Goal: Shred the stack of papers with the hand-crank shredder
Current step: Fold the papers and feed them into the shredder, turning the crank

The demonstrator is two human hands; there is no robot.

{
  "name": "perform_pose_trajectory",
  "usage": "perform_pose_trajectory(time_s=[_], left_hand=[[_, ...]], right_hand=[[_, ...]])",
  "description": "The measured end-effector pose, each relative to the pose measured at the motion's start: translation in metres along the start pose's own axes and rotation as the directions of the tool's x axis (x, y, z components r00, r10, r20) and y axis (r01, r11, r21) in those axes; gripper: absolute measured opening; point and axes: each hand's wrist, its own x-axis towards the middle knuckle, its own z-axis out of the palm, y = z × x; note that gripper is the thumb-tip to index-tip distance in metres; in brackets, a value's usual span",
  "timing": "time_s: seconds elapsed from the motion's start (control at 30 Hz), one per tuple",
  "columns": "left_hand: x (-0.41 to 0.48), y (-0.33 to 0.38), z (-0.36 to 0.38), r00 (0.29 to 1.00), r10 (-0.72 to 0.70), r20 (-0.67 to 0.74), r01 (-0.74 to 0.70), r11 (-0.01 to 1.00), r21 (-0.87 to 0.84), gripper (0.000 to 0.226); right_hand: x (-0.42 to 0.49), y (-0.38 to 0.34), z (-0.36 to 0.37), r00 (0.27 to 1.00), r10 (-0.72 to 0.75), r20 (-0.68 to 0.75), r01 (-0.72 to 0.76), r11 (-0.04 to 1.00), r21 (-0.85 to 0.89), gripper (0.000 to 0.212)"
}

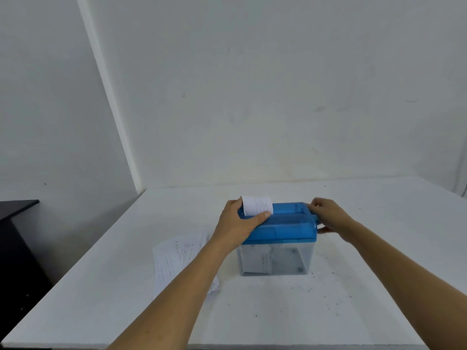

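On the white table [353,311], shredder [280,231] just right of the paper stack [174,261], your left hand [237,223] atop it, pinching the upright sheet [256,205] in the slot, your right hand [328,214] curled round the crank [314,219] at its right end.

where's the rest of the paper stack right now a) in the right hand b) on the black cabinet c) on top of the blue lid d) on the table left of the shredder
d: the paper stack lies flat on the table, left of the shredder.
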Motion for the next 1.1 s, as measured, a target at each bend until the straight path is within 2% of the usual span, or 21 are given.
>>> perform_pose_trajectory(time_s=[0.13,0.3,0.4,0.67,0.8,0.9,1.0,1.1], left_hand=[[0.003,-0.005,0.006,0.999,0.010,-0.030,-0.011,0.999,-0.044,0.065],[0.005,-0.012,0.009,0.998,0.033,-0.055,-0.038,0.996,-0.077,0.067],[0.005,-0.011,0.010,0.997,0.049,-0.065,-0.055,0.994,-0.091,0.066],[0.008,-0.015,0.010,0.997,0.049,-0.055,-0.053,0.996,-0.078,0.069],[0.008,-0.014,0.008,0.999,0.033,-0.039,-0.034,0.999,-0.042,0.076],[0.006,-0.012,0.006,0.999,0.027,-0.020,-0.028,0.999,-0.044,0.072],[0.007,-0.011,0.004,1.000,0.028,0.000,-0.028,0.999,-0.033,0.067],[0.006,-0.010,0.005,0.999,0.029,-0.018,-0.030,0.999,-0.022,0.078]], right_hand=[[-0.012,0.022,0.012,0.997,0.072,-0.003,-0.072,0.992,-0.102,0.020],[-0.029,0.035,0.022,0.994,0.097,-0.043,-0.104,0.965,-0.241,0.024],[-0.044,0.035,0.015,0.995,0.102,-0.020,-0.103,0.944,-0.313,0.035],[-0.091,0.000,-0.033,0.968,-0.026,0.251,0.106,0.943,-0.314,0.055],[-0.090,-0.020,-0.057,0.930,-0.160,0.332,0.276,0.899,-0.340,0.040],[-0.076,-0.029,-0.065,0.927,-0.253,0.276,0.331,0.900,-0.285,0.035],[-0.052,-0.030,-0.060,0.925,-0.370,0.086,0.379,0.909,-0.173,0.022],[-0.030,-0.028,-0.041,0.889,-0.448,-0.095,0.447,0.894,-0.026,0.015]])
